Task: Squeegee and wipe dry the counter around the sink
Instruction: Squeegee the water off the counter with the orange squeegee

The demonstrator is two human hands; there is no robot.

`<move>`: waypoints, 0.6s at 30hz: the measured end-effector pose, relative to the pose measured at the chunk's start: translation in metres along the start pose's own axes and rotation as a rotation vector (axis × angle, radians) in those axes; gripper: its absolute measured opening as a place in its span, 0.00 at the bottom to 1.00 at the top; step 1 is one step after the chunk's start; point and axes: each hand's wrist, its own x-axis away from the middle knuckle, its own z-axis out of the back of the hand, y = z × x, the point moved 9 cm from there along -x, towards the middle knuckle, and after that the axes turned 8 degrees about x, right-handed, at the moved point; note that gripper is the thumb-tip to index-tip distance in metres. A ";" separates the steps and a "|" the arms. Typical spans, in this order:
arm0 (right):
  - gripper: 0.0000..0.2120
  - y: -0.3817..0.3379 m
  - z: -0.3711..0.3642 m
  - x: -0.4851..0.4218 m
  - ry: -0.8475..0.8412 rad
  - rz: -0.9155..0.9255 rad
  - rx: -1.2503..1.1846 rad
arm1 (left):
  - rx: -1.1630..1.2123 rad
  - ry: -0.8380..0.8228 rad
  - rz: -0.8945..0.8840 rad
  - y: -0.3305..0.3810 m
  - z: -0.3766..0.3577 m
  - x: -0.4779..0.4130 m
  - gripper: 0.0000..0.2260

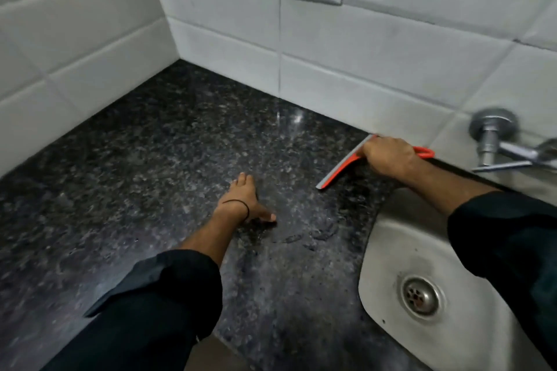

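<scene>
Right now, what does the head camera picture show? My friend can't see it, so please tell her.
A person's right hand presses an orange squeegee onto a dark speckled counter near the white tiled wall. The left hand rests flat and empty on the counter. A steel sink and a tap sit on the right.

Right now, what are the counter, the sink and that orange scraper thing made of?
The counter looks like polished dark granite: speckled grey flecks, shiny reflections. The sink seems brushed stainless steel, dull silver with a metal drain. The squeegee in the right hand looks like orange plastic with a grey, probably rubber, blade.
</scene>
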 end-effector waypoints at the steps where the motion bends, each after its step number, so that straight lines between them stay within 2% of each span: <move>1: 0.16 0.013 -0.010 0.015 -0.022 -0.042 -0.009 | -0.003 0.010 -0.036 0.013 -0.009 0.002 0.61; 5: 0.16 0.034 -0.036 0.064 -0.139 -0.133 -0.097 | -0.060 -0.011 -0.155 0.061 -0.056 0.012 0.59; 10: 0.14 0.043 -0.037 0.088 -0.189 -0.136 -0.103 | -0.139 -0.029 -0.168 0.068 -0.076 0.020 0.55; 13: 0.15 0.053 -0.025 0.087 -0.153 -0.173 -0.137 | -0.165 -0.041 -0.182 0.068 -0.074 0.019 0.56; 18: 0.15 0.039 0.013 0.052 0.004 -0.157 -0.227 | -0.176 -0.017 -0.193 0.075 -0.073 0.018 0.56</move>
